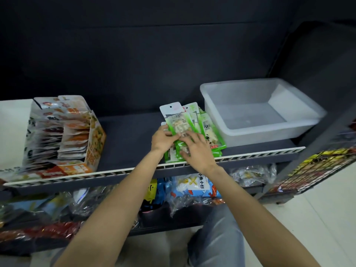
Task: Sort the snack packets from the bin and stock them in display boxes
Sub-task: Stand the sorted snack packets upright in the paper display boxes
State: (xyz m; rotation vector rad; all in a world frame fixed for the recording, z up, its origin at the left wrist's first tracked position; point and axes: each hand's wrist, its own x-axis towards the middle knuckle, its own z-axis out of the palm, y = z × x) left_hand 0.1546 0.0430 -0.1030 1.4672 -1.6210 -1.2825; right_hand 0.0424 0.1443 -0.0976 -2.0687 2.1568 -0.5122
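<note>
At centre frame my right hand [196, 149] is lying spread-fingered on the green snack packets [192, 132] while my left hand [163, 139] is pinching one by its edge, light, slick and floppy I am judging, with the emptied translucent bin [250, 135] sitting beyond, upper right.

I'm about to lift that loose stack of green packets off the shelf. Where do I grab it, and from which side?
Grip the green packets across their long side edges, near the lower half, one hand per side. The stack is fanned and its white hanger tops splay apart, so a top pinch would likely shed packets. Come from the front over the shelf rail; the clear bin crowds the right.
</note>
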